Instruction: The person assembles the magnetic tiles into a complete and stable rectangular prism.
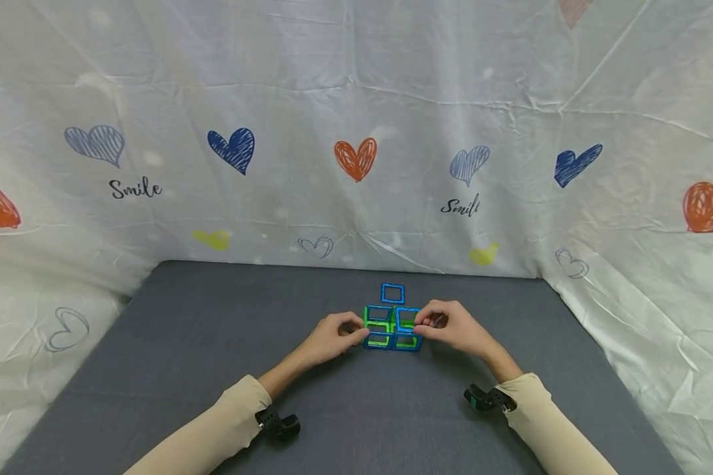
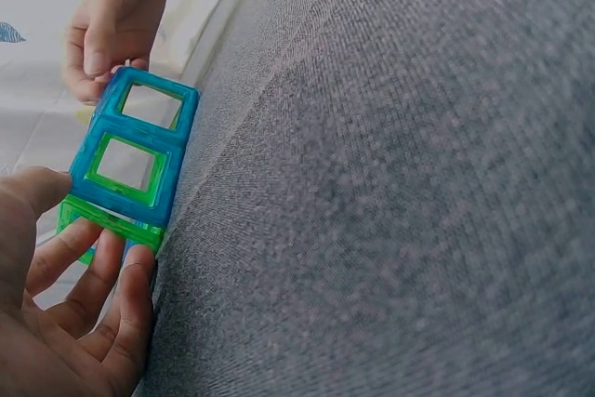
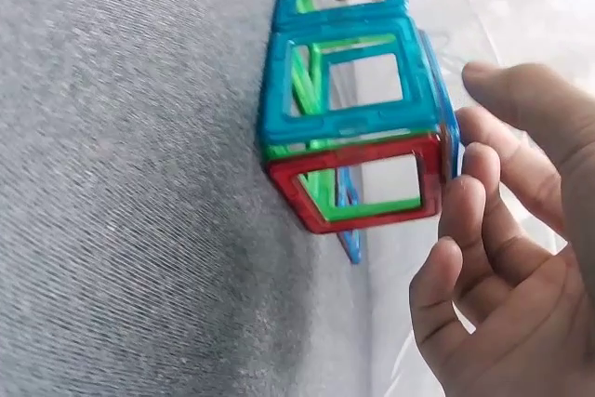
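Blue, green and red square magnetic tiles form a low two-part block (image 1: 378, 341) on the grey table. My left hand (image 1: 334, 338) holds its left side; in the left wrist view the thumb is at the front upper corner and the fingers touch a green tile (image 2: 112, 220). At the right part's top, my right hand (image 1: 451, 324) pinches a blue tile (image 1: 407, 310) by its right edge. The right wrist view shows fingertips against that tile (image 3: 441, 90), above a red side tile (image 3: 367, 222). The left part's top looks uncovered.
Another blue square tile (image 1: 393, 285) lies behind the block. Grey cloth covers the table (image 1: 214, 310). A white curtain (image 1: 285, 86) printed with hearts hangs around the back and sides. Each wrist wears a black strap camera (image 1: 278, 423).
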Motion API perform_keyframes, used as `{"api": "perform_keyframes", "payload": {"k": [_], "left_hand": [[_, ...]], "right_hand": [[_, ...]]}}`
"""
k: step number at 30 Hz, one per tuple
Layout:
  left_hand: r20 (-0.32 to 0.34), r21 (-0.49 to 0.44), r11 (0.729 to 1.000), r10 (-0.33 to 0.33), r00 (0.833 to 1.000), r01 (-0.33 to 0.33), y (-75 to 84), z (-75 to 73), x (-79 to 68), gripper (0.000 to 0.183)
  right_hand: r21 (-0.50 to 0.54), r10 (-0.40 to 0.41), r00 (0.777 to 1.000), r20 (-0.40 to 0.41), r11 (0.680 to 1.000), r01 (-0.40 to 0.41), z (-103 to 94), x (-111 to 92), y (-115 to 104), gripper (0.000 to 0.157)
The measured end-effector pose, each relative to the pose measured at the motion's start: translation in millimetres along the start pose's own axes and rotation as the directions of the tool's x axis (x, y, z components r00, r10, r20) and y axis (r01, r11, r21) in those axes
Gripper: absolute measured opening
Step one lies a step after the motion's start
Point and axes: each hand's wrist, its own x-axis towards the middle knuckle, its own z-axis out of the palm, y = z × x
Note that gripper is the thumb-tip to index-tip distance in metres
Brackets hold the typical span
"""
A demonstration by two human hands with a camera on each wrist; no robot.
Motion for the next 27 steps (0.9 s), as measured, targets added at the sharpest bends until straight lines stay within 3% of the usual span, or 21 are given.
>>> {"api": "perform_keyframes", "payload": {"k": [3,7,15,21,27], "left_hand": [[0.0,-0.004,1.0,-0.001,1.0,0.001,-0.4,0.4,0.0,0.024],[0.001,-0.005,1.0,0.002,1.0,-0.002,-0.2,0.3,-0.3,0.024],[-0.001,0.003,1.0,0.004,1.0,-0.004,0.1,-0.3,-0.6,0.025],[0.009,0.007,1.0,0.0,1.0,0.0,-0.5,-0.7,-0.1,0.028],[0.012,0.009,1.0,0.008,1.0,-0.008,-1.1,-0.7,0.0,0.025]], "right_hand": [[0.047,-0.011,1.0,-0.02,0.999,0.012,-5.0,0.6,6.7,0.005],[0.087,0.031,0.998,-0.051,0.996,-0.027,-12.3,1.6,15.5,0.007],[0.09,0.084,0.992,-0.096,0.993,-0.076,-23.8,4.9,37.3,0.016],[0.05,0.071,0.996,-0.048,0.996,-0.068,-31.2,12.8,32.7,0.024],[-0.02,0.088,0.996,0.012,0.996,-0.088,-28.9,28.3,62.1,0.036]]}}
